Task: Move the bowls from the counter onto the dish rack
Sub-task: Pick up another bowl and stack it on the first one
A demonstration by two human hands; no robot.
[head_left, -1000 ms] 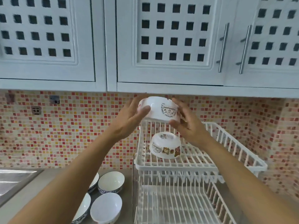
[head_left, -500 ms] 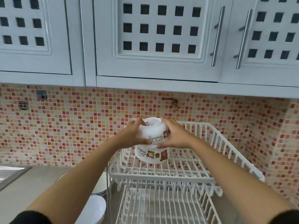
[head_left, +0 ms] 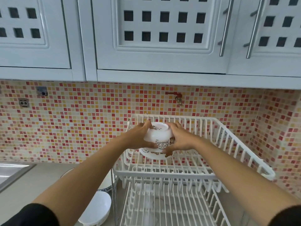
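A white bowl with bear pictures (head_left: 158,133) is held upside down between my left hand (head_left: 140,137) and my right hand (head_left: 179,138). It sits on top of a second upside-down bear bowl (head_left: 154,154) that rests on the upper tier of the white wire dish rack (head_left: 236,150). Each hand clasps one side of the top bowl. Down on the counter, left of the rack, a plain white bowl (head_left: 96,209) and a blue-rimmed bowl (head_left: 105,181) show partly behind my left arm.
The rack's lower tier (head_left: 171,207) holds nothing. A steel sink edge (head_left: 11,172) lies at the far left. White cabinets (head_left: 159,35) hang overhead, and a red tap (head_left: 177,97) juts from the mosaic wall behind the rack.
Both hands have lowered the bear bowl from above the rack down onto the bowl on the upper tier. The view has shifted left.
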